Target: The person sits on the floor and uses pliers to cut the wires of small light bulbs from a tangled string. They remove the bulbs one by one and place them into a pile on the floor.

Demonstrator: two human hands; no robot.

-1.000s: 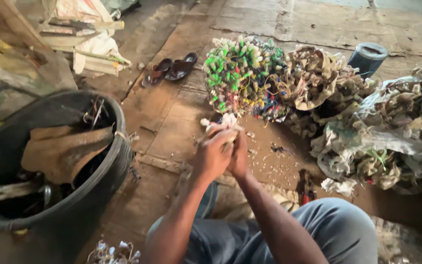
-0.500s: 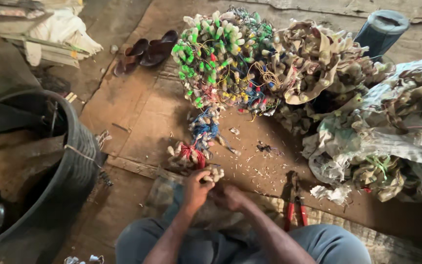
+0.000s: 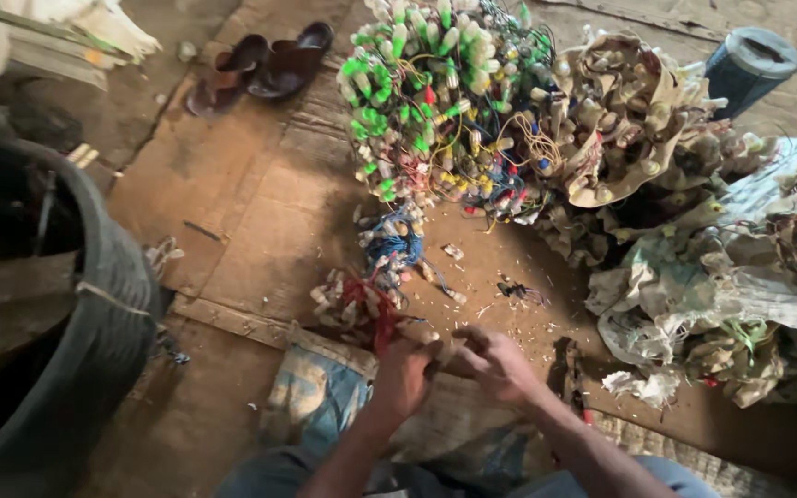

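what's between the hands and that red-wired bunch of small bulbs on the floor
Nothing visible. The left hand is already at the red-wired bunch, touching its near end, and the right hand sits just beside it, fingers meeting over a small piece that cannot be made out.

Both forearms are bare, with no sleeves, watch or rings visible on the left hand (image 3: 401,376) or right hand (image 3: 500,366), and below them the person wears blue-grey trousers (image 3: 675,480).

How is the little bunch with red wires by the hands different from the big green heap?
The red-wired bunch is small and lies beside the left hand; the green heap is much bigger and lies farther off. One shows red wires, the other green caps. Both are tangled wired pieces on the floor.
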